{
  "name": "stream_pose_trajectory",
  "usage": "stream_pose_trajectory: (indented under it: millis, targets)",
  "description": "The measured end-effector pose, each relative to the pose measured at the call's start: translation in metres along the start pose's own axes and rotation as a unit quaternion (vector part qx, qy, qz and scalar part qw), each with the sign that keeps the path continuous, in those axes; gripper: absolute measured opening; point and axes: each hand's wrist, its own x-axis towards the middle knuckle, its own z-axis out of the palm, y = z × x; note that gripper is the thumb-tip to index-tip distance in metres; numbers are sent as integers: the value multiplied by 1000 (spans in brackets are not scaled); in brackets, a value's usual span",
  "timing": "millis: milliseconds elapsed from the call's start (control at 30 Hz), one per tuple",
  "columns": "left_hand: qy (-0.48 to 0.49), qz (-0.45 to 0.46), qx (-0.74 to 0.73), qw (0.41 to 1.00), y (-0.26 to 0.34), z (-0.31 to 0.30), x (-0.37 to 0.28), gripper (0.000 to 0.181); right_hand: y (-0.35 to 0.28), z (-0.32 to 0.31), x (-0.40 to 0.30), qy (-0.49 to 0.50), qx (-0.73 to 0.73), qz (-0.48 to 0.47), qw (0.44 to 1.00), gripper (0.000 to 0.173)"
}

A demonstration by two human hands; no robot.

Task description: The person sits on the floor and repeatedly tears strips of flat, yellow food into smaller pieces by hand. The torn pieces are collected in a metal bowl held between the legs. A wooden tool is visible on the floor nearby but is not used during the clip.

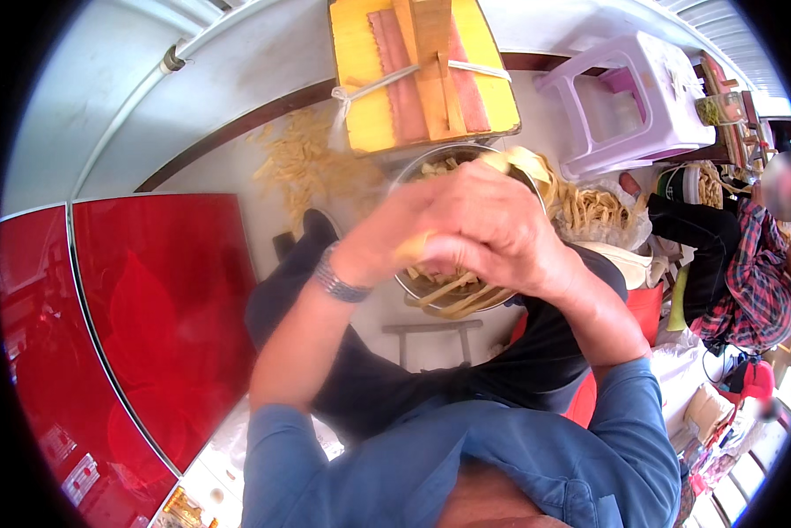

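My left hand [422,204], with a metal-banded watch at the wrist, overlaps my right hand [521,244] above a round metal basin [400,280]. The fingers of both hands are curled close together and partly blurred. A pale yellow strip [521,160] emerges at the far side of my left fingers and trails right. Something yellow [414,247] covers or lies at my right thumb's tip; I cannot tell which. Cut pale pieces [461,280] lie in the basin, and several long strips [464,303] cross its near rim. The hands hide the basin's middle.
Beyond the basin, a wooden tool [433,39] is tied with white cord over pink cloth on a yellow board [359,59]. Loose pale pieces [296,171] cover floor at left. Rightward are bundled strips [596,208], a lilac stool [666,99] and a seated person [752,277]. Red panels [164,317] stand left.
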Motion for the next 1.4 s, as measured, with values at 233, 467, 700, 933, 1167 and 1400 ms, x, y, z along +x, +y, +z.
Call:
stream_pose_trajectory:
  millis: [233, 467, 700, 933, 1167, 1400]
  targets:
    - [6, -217, 4, 976, 0, 10, 5, 21, 5, -2, -14, 57, 34, 206, 976, 23]
    - [-2, -81, 232, 969, -4, 1, -4, 15, 27, 12, -33, 103, 127, 345, 924, 32]
    - [82, -97, 342, 931, -11, -10, -8, 15, 42, 11, -26, 53, 57, 375, 924, 37]
    - [127, -10, 322, 938, -20, -6, -4, 34, 57, 3, -22, -22, 362, 467, 806, 31]
    - [106, -62, 318, 940, -27, -11, 1, 28, 63, -2, -27, -39, 391, 509, 766, 35]
    - [154, -236, -124, 951, -17, -13, 13, 21, 54, -13, -18, 20, 71, 378, 923, 39]
